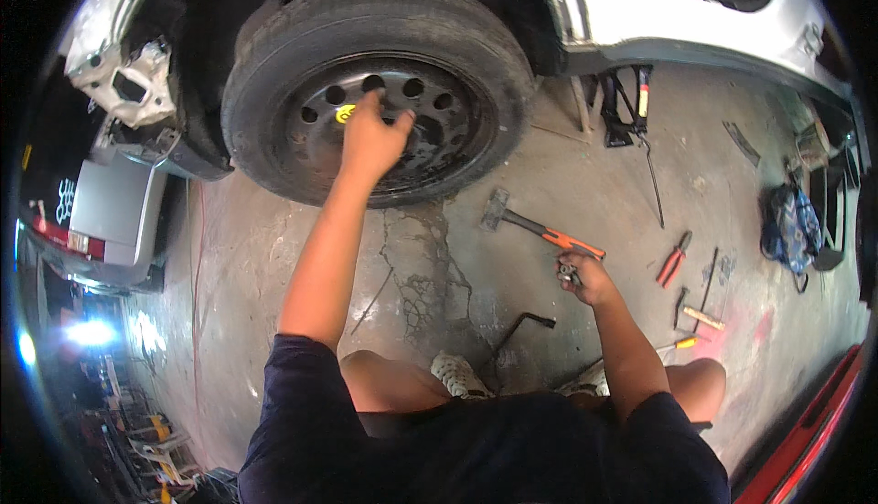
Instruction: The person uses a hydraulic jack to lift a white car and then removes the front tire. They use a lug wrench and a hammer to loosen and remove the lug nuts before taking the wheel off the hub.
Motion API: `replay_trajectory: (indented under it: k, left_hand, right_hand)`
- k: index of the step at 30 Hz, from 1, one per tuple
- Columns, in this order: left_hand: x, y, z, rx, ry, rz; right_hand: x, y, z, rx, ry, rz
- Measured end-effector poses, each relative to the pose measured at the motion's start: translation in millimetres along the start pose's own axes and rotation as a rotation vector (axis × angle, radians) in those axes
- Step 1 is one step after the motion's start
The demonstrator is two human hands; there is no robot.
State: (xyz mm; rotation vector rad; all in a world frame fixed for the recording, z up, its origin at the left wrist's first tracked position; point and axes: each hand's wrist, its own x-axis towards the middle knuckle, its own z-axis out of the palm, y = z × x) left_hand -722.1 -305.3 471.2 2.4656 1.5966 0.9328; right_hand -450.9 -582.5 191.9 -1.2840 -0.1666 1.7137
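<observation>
A black steel wheel with its tire (pixel 245 106) stands upright in the wheel arch of a white car. My left hand (pixel 373 141) reaches to the middle of the wheel, index finger and thumb apart; the other fingertips are hidden behind the hand. Beside the hand a yellow sticker (pixel 345 113) shows on the rim. Low over the floor on the right, my right hand (pixel 590 277) is closed around several small metal lug nuts (pixel 567 273). Just beyond it lies a hammer (pixel 526 223) with an orange and black handle, its grip end close to my fingers.
A jack (pixel 627 106) with a long rod stands under the car. Red-handled pliers (pixel 673 262), a small wooden-handled hammer (pixel 704 318) and a dark L-shaped wrench (pixel 521 330) lie on the cracked floor. A blue bag (pixel 794 225) is at the far right. Another vehicle (pixel 114 207) stands left.
</observation>
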Motion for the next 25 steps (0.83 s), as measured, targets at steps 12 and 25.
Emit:
replay_trajectory:
  k: [12, 25]
  left_hand:
    - [21, 72, 64, 0.241, -0.168, -0.252]
    - [-187, -32, -11, -0.001, 0.035, -0.197]
  right_hand:
    - [-16, 14, -58, 0.014, -0.098, -0.040]
    - [-58, -31, 37, 0.119, 0.018, -0.261]
